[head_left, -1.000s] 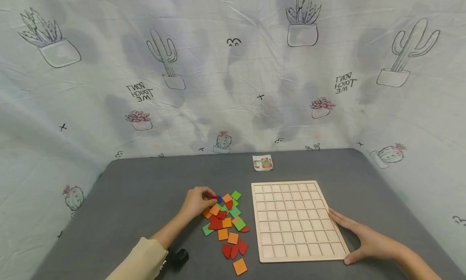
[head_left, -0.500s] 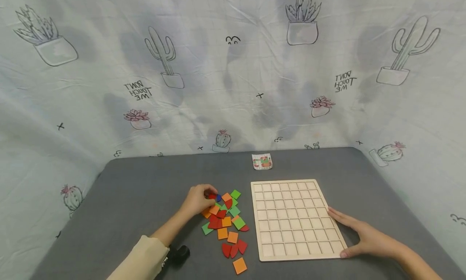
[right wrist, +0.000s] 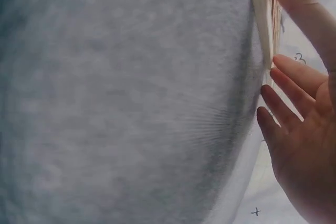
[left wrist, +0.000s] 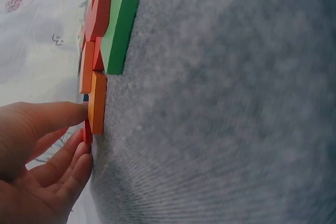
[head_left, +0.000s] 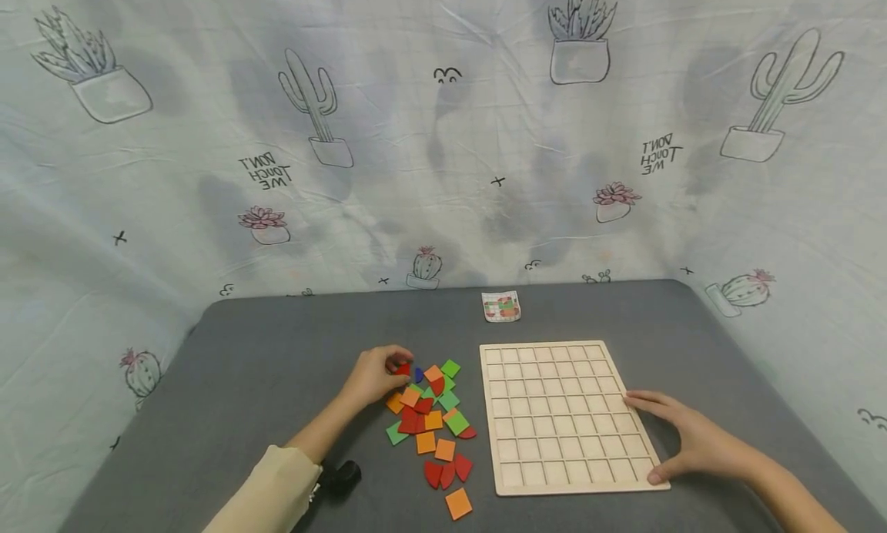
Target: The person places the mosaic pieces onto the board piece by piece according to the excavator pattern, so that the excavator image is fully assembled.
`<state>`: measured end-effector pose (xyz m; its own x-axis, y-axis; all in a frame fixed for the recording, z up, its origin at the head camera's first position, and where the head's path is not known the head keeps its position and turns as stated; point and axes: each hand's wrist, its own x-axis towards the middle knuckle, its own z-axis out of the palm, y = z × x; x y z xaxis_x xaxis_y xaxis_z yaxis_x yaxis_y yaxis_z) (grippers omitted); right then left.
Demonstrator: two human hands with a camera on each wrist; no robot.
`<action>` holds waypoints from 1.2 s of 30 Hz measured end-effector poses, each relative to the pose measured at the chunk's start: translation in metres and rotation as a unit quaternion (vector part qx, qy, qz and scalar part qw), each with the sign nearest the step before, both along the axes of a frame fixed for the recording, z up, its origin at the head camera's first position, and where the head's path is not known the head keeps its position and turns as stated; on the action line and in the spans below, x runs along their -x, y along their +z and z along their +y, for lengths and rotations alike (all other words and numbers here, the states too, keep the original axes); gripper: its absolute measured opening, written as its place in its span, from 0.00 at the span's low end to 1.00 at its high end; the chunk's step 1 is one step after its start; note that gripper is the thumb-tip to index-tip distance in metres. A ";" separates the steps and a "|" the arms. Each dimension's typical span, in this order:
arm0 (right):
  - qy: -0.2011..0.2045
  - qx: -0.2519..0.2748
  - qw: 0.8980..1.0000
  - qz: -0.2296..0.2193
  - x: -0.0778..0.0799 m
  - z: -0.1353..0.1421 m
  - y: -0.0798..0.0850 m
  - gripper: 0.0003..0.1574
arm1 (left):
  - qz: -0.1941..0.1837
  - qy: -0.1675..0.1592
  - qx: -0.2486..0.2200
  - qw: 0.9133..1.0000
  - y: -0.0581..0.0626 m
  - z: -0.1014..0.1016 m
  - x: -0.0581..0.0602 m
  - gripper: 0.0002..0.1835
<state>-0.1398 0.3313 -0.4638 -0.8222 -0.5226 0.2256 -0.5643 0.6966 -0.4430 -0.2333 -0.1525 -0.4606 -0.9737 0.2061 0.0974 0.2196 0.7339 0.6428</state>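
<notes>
My left hand [head_left: 374, 375] is at the far left of a loose pile of coloured tiles. It pinches a red quarter-round tile [head_left: 403, 370] between thumb and fingers, partly hidden by them. Beside that tile lies a small blue piece [head_left: 419, 375]. In the left wrist view an orange tile [left wrist: 97, 103] lies near the thumb, and a green tile [left wrist: 121, 32] is farther up. My right hand [head_left: 703, 444] rests along the right edge of a pale wooden grid board [head_left: 575, 398]. Its thumb is on the near corner, with the fingers extended and spread.
Several red, orange and green tiles lie scattered and overlapping left of the board, down to a lone orange square [head_left: 458, 504]. A small printed pattern card [head_left: 501, 306] lies behind the board. A black object [head_left: 343, 479] is beside my left sleeve on the grey table [head_left: 277, 340].
My left hand has drawn the red tile slightly away from the blue piece, which now shows more fully. My right thumb has shifted a little on the board's corner.
</notes>
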 end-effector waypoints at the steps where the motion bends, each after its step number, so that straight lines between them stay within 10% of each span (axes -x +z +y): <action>1: -0.002 0.004 1.000 -0.005 0.000 0.000 0.000 0.63 | 0.001 0.001 -0.003 1.000 -0.001 0.000 0.000 0.16; 16: 0.017 0.032 0.996 -0.086 -0.006 0.003 0.002 0.66 | -0.001 0.014 -0.062 0.998 0.001 0.013 -0.005 0.16; 36: -0.010 -0.005 0.997 -0.077 -0.002 0.002 0.006 0.68 | -0.018 -0.096 -0.129 0.987 0.016 0.087 -0.010 0.17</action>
